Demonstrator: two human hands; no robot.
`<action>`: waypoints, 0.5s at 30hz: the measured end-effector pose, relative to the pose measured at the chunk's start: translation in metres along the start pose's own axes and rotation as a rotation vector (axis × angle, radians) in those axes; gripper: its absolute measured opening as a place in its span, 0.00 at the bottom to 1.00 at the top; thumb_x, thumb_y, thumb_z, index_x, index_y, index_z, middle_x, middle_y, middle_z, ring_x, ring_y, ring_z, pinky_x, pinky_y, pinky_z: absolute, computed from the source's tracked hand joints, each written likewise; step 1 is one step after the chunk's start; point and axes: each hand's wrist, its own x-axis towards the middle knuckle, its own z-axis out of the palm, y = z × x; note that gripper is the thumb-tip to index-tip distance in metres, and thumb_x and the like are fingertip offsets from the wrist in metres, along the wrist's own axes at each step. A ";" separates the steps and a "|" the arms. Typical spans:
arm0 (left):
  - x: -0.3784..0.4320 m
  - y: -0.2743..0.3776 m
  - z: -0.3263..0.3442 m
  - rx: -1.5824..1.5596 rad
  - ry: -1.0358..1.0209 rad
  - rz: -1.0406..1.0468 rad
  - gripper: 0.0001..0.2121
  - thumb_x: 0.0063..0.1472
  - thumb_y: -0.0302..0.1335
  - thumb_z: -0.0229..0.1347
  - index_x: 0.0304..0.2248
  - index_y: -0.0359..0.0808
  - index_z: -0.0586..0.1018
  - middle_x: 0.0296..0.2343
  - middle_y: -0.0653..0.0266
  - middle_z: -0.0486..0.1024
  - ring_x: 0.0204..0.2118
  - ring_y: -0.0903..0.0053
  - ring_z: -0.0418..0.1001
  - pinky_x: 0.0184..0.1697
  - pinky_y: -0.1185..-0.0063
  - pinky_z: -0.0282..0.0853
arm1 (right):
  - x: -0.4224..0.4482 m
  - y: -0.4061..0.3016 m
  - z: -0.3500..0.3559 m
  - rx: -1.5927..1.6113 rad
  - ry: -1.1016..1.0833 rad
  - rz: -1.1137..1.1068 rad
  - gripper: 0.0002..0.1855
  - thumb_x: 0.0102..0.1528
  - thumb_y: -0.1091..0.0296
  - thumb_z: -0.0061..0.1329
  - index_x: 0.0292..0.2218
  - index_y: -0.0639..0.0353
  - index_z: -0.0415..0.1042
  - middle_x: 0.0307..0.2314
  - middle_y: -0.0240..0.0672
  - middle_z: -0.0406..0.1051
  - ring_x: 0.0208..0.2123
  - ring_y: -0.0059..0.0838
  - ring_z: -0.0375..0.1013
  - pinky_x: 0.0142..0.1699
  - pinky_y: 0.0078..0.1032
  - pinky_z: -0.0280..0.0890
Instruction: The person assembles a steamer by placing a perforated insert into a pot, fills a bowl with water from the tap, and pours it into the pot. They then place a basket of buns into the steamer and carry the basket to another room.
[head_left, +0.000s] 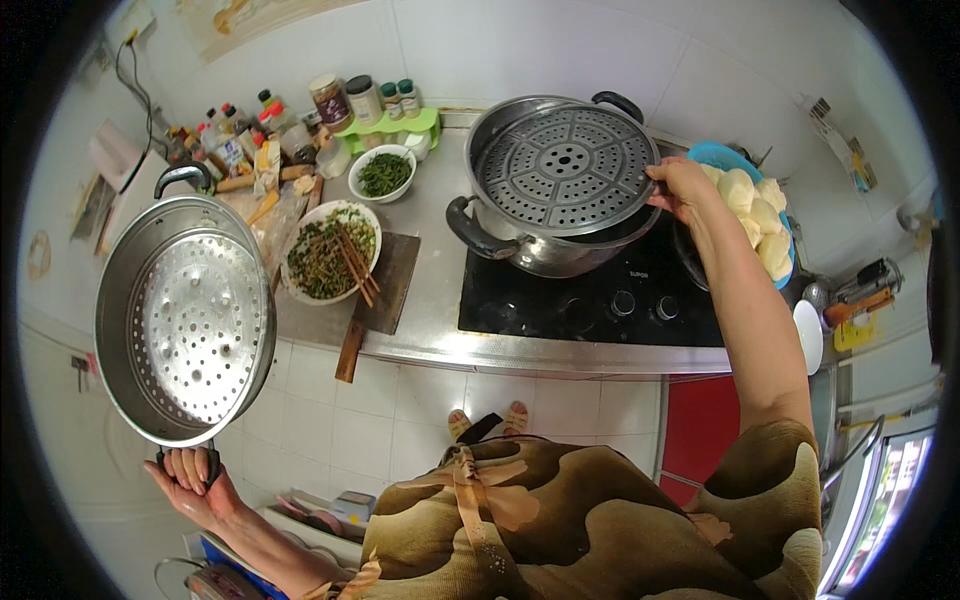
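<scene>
My left hand (196, 484) grips one black handle of a metal steamer basket (199, 322), which hangs tilted at the left with its perforated bottom facing me. On the stove stands a steel pot (544, 259) with two black handles. A round perforated steamer plate (565, 166) sits tilted over the pot's mouth, its right edge pinched between the fingers of my right hand (679, 187). A dark gap shows between the plate and the pot's front right rim. How far the plate rests on the pot, I cannot tell.
A black gas stove (570, 311) lies under the pot. Pale dough pieces (757, 214) fill a blue basin (724, 154) at the right. Left of the stove are a bowl of chopped filling (322, 255) with chopsticks (356, 266), a cleaver (394, 289) overhanging the counter, a bowl of greens (382, 174) and several bottles.
</scene>
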 end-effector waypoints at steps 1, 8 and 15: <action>-0.002 0.001 -0.002 0.010 0.023 0.009 0.19 0.63 0.37 0.43 0.16 0.43 0.57 0.07 0.75 0.47 0.08 0.87 0.44 0.14 0.86 0.45 | 0.006 0.002 -0.001 -0.018 -0.017 0.011 0.04 0.52 0.74 0.46 0.28 0.64 0.67 0.19 0.34 0.68 0.18 0.26 0.68 0.23 0.22 0.70; -0.004 0.010 -0.026 -0.021 -0.018 -0.041 0.20 0.64 0.37 0.43 0.15 0.43 0.57 0.07 0.75 0.49 0.08 0.87 0.45 0.15 0.86 0.45 | 0.010 0.011 -0.019 0.052 -0.081 0.066 0.05 0.53 0.72 0.43 0.33 0.62 0.67 0.26 0.35 0.70 0.26 0.26 0.71 0.26 0.21 0.71; -0.008 0.005 -0.025 -0.108 0.108 -0.043 0.20 0.63 0.40 0.44 0.15 0.42 0.59 0.08 0.76 0.49 0.08 0.89 0.45 0.13 0.85 0.44 | -0.074 -0.029 0.010 0.208 -0.256 -0.126 0.12 0.56 0.70 0.41 0.43 0.61 0.65 0.37 0.34 0.69 0.36 0.24 0.69 0.40 0.19 0.67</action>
